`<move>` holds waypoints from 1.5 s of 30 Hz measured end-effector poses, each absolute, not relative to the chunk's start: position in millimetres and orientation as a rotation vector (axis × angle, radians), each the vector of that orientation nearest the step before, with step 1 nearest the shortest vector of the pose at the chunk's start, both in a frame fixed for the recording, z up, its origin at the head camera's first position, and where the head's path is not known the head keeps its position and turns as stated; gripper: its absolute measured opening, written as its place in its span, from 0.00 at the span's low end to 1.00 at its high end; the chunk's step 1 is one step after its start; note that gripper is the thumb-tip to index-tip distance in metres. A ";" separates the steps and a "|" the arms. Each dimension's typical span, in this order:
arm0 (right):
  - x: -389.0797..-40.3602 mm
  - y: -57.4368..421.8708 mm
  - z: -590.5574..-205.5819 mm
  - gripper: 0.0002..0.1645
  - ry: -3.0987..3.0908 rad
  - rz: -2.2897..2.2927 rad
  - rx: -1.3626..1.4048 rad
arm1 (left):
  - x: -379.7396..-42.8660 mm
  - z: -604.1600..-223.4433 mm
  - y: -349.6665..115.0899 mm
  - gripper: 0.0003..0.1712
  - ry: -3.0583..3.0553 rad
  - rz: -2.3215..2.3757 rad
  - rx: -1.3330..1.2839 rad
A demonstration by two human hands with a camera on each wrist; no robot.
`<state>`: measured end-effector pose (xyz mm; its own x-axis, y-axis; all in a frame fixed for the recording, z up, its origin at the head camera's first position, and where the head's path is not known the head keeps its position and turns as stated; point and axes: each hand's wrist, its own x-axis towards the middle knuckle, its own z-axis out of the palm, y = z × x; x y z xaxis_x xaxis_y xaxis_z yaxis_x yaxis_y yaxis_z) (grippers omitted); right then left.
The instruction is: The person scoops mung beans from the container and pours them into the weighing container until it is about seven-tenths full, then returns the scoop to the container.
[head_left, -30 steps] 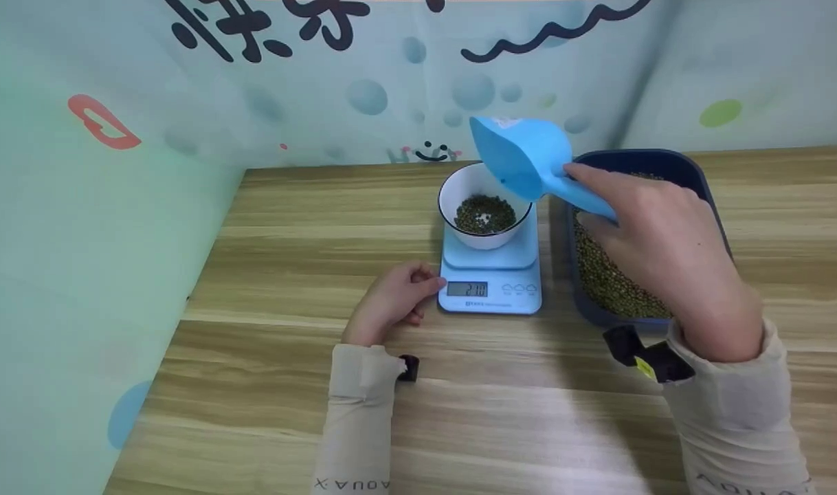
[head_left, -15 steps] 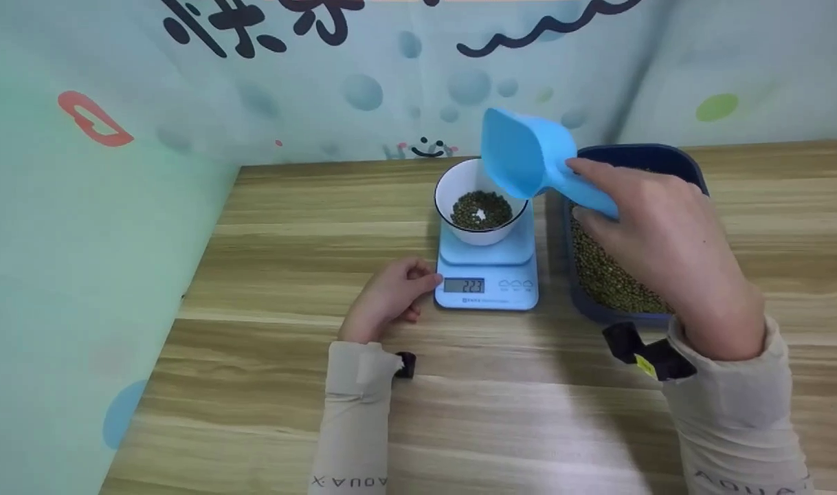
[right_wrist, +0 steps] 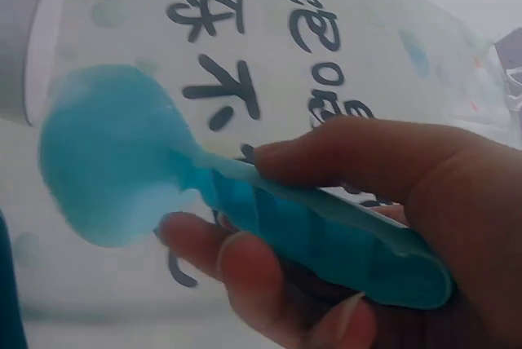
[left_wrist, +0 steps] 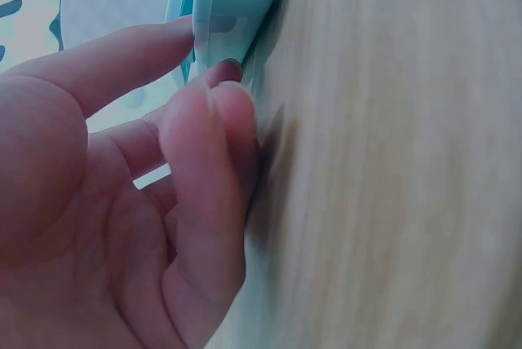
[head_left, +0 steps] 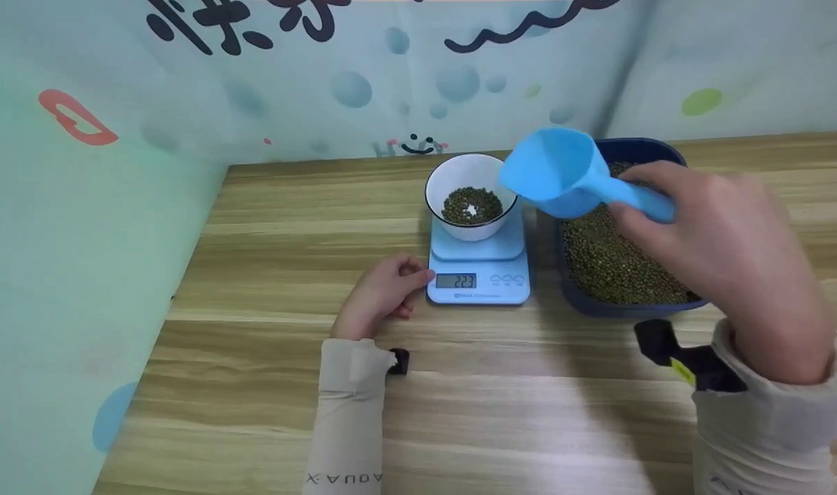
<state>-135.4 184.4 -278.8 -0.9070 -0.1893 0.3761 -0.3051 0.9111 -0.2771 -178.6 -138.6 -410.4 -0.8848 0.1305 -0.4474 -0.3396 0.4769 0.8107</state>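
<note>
My right hand point(head_left: 721, 227) grips the grooved handle of a blue scoop point(head_left: 552, 172). The scoop's bowl is tilted close to the right rim of a white bowl point(head_left: 473, 232), and no beans show in it. Small green beans point(head_left: 484, 206), like mung beans, cover the white bowl's bottom, with a bare white spot in the middle. That bowl stands on a light blue kitchen scale point(head_left: 446, 294) whose display reads 223. At the scale's left front side rests my left hand point(head_left: 384, 289); its thumb point(left_wrist: 134, 59) touches the edge while the other fingers are loosely bent.
A dark blue tub point(head_left: 600, 309) holding many green beans stands right of the scale, partly under my right hand. A printed cloth backdrop point(head_left: 308, 103) rises along the back and left of the wooden table point(head_left: 274, 275).
My right hand with the scoop moves from above the bowl rightward, toward the tub, and the scoop turns. The display goes from about 218 to 223. My left hand stays by the scale.
</note>
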 end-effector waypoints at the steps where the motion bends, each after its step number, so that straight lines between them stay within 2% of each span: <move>1: -134.1 189.6 -279.1 0.16 -2.724 0.460 0.348 | -178.6 -410.2 -138.3 0.13 2.275 1.392 -0.182; 13: -130.5 228.4 -283.3 0.20 -2.718 0.574 0.217 | -178.1 -411.9 -138.5 0.13 2.273 1.417 -0.158; 20: -128.2 257.4 -293.8 0.33 -2.759 0.667 0.168 | -177.0 -410.7 -139.4 0.13 2.267 1.411 -0.164; 29: -116.3 275.1 -300.2 0.25 -2.835 0.663 0.148 | -177.6 -410.9 -138.3 0.13 2.256 1.406 -0.171; 37: -108.4 281.8 -305.3 0.29 -2.994 0.641 0.046 | -178.8 -410.8 -135.8 0.13 2.251 1.408 -0.155; 45: -108.7 277.1 -302.4 0.30 -3.180 0.281 0.129 | -178.7 -412.0 -137.4 0.13 2.248 1.418 -0.163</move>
